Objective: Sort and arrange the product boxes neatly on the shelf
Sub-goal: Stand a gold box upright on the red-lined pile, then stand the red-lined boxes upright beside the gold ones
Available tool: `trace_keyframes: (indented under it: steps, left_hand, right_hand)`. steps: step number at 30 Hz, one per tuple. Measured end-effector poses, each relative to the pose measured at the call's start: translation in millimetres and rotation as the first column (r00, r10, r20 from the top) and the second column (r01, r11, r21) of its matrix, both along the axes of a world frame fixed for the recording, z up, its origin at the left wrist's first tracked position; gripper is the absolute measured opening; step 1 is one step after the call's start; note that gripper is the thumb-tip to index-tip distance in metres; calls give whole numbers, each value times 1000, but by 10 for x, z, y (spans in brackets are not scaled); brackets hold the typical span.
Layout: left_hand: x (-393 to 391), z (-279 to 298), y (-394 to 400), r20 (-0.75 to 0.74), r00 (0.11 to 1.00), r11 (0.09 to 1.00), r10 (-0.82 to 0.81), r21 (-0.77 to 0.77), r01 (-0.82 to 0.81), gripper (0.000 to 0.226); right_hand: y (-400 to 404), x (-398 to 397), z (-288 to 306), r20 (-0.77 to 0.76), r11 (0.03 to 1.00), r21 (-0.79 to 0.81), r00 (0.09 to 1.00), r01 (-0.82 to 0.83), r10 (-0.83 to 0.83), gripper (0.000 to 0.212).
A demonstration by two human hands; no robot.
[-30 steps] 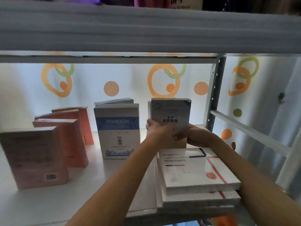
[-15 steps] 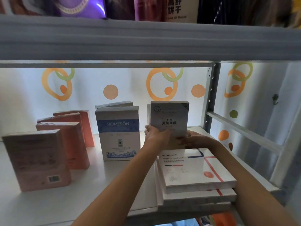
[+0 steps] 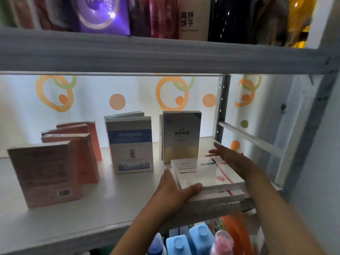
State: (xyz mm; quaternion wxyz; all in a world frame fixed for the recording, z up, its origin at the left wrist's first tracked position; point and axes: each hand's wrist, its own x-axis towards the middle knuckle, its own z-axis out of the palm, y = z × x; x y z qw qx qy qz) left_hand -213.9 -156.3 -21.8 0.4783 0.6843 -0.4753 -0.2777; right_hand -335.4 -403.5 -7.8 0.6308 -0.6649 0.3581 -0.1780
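Reaching to the flat stack of white boxes (image 3: 209, 173) at the right end of the shelf (image 3: 55, 218), both hands bracket it from opposite sides. The left hand (image 3: 173, 190) presses against the stack's near-left corner, thumb laid along the front edge of the top box, fingers hidden behind the corner, so I cannot tell whether it has closed into a real hold. The right hand (image 3: 233, 161) lies open, fingers spread and flat along the far-right edge, touching or just shy of it; motion blur hides the contact. Neither hand has anything lifted.

At least 2 white boxes lie flat here, the upper one skewed slightly on the one beneath, which likely explains the 2-sided hold: squeezing from both sides would square them up or allow lifting them together.

Just behind the stack, the silver-and-gold box (image 3: 181, 137) stands upright facing forward, free of either hand, with another like it tucked behind. To its left stands the blue-banded ROMESON box (image 3: 129, 144), also upright with a second behind. Farther left, 4 pink boxes (image 3: 71, 153) stand in a staggered, angled row, the nearest (image 3: 44, 173) turned so its barcode faces outward.

Each kind is grouped in its own column, so the white boxes appear to be the remaining group to stand up, and the pink row looks in want of straightening.
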Motion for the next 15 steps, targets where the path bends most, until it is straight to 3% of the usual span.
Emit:
trace_keyframes:
  steps: [3,5,8,11,15]
  left_hand:
    - [-82,-85,121,102,994,999,-33,-34,37,46]
    - [-56,-138,167,120,993,998,8,-70,0,54]
    - [48,-164,256,66,996,997,53,-50,-50,64]
    - [161,-138,417,43,997,997,59,-49,-57,59]
    - [322,-165,646,11,991,990,132,-45,-132,59]
  right_hand:
    - [294,-55,-36,30,994,-67,996,82,-80,37]
    - [481,-60,-73,6,980,-160,993,117,-118,23]
    - [604,-4,-202,94,948,-284,988,141,-119,23]
    - [1018,-3,-104,165,961,-194,972,199,-168,5]
    - [1357,139,-52,79,938,-316,989,144,-125,18]
